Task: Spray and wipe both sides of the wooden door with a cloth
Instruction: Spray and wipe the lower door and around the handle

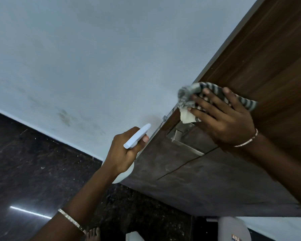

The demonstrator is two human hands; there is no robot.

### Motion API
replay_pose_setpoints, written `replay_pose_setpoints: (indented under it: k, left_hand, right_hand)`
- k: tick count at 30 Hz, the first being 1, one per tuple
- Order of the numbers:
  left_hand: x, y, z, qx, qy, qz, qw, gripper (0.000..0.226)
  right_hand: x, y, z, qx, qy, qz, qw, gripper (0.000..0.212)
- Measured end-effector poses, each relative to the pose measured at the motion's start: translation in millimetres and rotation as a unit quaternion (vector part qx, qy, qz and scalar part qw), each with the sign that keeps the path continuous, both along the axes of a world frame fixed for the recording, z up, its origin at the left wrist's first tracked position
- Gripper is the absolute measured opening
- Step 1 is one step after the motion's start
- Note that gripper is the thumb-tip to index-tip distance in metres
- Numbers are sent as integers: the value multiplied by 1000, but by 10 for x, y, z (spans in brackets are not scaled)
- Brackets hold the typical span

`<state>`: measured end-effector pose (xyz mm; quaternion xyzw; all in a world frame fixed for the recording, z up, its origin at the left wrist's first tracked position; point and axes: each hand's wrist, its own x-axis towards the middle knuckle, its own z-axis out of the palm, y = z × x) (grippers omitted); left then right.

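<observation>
The brown wooden door (261, 66) fills the right side, its edge running diagonally from top right to the middle. My right hand (223, 119) presses a grey-and-white striped cloth (195, 94) flat against the door face, just above the metal handle plate (186, 136). My left hand (123, 152) grips a white spray bottle (137, 136) by its trigger head, close to the door's edge. The bottle's body is mostly hidden behind the hand and door.
A pale grey wall (94, 58) stands behind the door's edge. Dark speckled floor (33, 162) lies below, with my bare foot (93, 233) at the bottom. A white container (233, 228) sits by the door's lower edge at bottom right.
</observation>
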<state>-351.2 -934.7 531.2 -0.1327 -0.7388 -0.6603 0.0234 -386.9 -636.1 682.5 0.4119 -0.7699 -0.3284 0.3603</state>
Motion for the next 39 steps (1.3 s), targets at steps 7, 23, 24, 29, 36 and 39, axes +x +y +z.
replay_pose_setpoints:
  k: [7, 23, 24, 29, 36, 39]
  left_hand:
    - [-39, 128, -19, -8, 12, -53, 998, 23]
    - [-22, 527, -237, 12, -16, -70, 997, 22]
    - [-18, 541, -253, 12, -15, -66, 998, 24]
    - [17, 549, -433, 4, -23, -32, 999, 29]
    - [186, 488, -609, -35, -6, 2, 999, 33]
    - [248, 465, -584, -25, -7, 10, 1000, 35]
  right_hand:
    - [246, 605, -926, -58, 119, -80, 988, 56]
    - [322, 177, -1961, -345, 100, -231, 904, 70]
    - [285, 149, -1989, -351, 113, -235, 899, 70]
    - [287, 38, -2506, -371, 78, -267, 886, 35]
    - [465, -73, -2818, -333, -2, -320, 887, 56]
    - [476, -44, -2604, -329, 0, -303, 894, 60]
